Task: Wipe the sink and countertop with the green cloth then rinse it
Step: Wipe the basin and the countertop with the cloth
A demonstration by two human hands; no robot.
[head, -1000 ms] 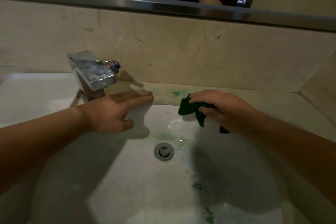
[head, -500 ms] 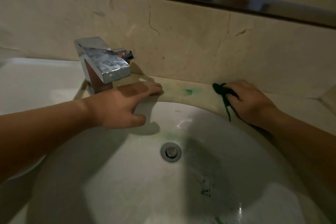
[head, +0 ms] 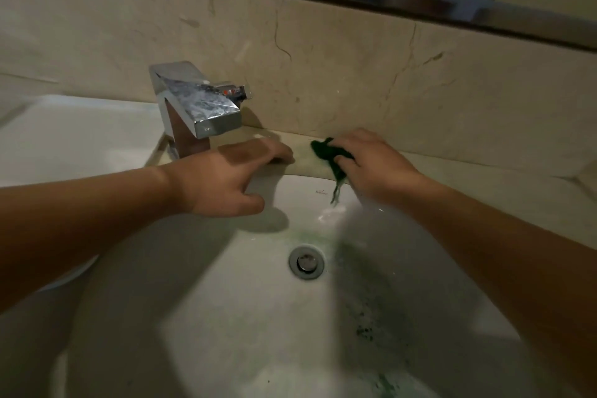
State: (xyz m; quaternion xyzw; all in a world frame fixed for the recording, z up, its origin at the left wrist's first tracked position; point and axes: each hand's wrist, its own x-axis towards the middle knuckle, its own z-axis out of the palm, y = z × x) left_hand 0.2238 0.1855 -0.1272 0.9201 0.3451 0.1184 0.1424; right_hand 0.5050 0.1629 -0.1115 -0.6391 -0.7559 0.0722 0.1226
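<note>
Green cloth (head: 329, 152) bunched under the right hand (head: 374, 165), pressed to the countertop (head: 468, 178) strip behind the sink (head: 258, 317). Left hand (head: 226, 181) spread flat, empty, beside the faucet (head: 197, 107).

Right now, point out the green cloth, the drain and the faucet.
green cloth (head: 324, 150): head view, the bunched part by the right hand's fingers.
drain (head: 306, 262): head view, the centre of the metal stopper.
faucet (head: 202, 105): head view, the spout's top face.
</note>
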